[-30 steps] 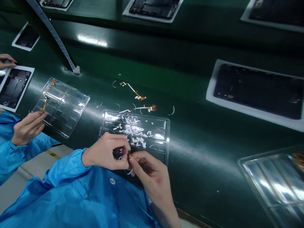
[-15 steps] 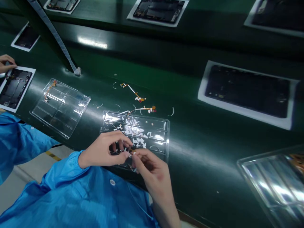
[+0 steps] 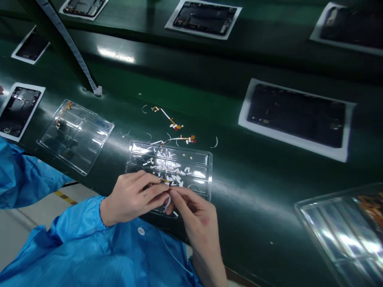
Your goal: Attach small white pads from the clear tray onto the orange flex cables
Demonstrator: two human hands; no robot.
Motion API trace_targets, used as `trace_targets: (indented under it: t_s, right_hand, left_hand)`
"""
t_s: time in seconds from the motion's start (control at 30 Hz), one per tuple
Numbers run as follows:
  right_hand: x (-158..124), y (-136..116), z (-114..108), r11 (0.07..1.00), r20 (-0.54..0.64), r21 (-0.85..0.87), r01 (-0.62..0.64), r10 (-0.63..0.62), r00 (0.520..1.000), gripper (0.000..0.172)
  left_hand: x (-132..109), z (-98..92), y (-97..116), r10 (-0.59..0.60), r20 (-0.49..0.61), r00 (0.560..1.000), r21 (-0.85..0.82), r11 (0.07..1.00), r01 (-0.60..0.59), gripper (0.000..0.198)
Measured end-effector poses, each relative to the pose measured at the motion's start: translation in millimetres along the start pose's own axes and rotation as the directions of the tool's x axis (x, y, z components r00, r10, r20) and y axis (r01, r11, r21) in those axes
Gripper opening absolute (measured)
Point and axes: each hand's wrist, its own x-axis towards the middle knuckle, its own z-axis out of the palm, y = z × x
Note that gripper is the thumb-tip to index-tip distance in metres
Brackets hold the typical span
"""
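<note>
Glossy dark green conveyor belt [image 3: 257,207], lamp glare on it, pale floor [image 3: 18,223] below

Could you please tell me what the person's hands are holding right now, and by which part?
Both the left hand and right hand pinch a small part with a white strip between their fingertips, above the clear tray. Which end each grips cannot be told.

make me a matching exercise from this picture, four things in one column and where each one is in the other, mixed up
Things:
1. clear tray with white scraps
2. clear tray with one orange flex cable
3. two loose flex cables
4. left hand

Places:
A. far left on the green belt
B. fingertips meeting the right hand
C. right in front of the hands
D. on the belt just beyond the scrap tray

Pairs: 1-C, 2-A, 3-D, 4-B
</note>
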Motion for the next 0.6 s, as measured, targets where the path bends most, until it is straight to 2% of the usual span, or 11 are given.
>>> trace_targets:
  t_s: [0.33,0.47,0.53,0.6]
  right_hand:
    - [-0.7,4.9,5.6,0.998,0.011,-0.053,0.031,-0.030,0.999,0.018]
    - [-2.1,9.1,6.0,0.992,0.018,-0.123,0.040,-0.038,0.999,0.019]
    - [-3.0,9.9,4.5,0.984,0.015,-0.169,0.064,-0.062,0.998,0.021]
    - [-3.2,10.0,1.7,0.976,0.016,-0.192,0.105,-0.104,0.994,0.023]
  left_hand:
    - [-0.9,8.4,-0.7,0.010,0.050,0.999,0.143,0.990,-0.017,0.004]
    - [-1.4,11.5,-5.0,0.009,0.087,0.996,0.163,0.986,-0.024,0.008]
    - [-1.1,10.5,-9.0,0.003,0.067,0.998,0.165,0.986,-0.014,0.009]
    - [-0.7,5.9,-14.1,-0.055,0.009,0.998,0.150,0.987,0.053,0.010]
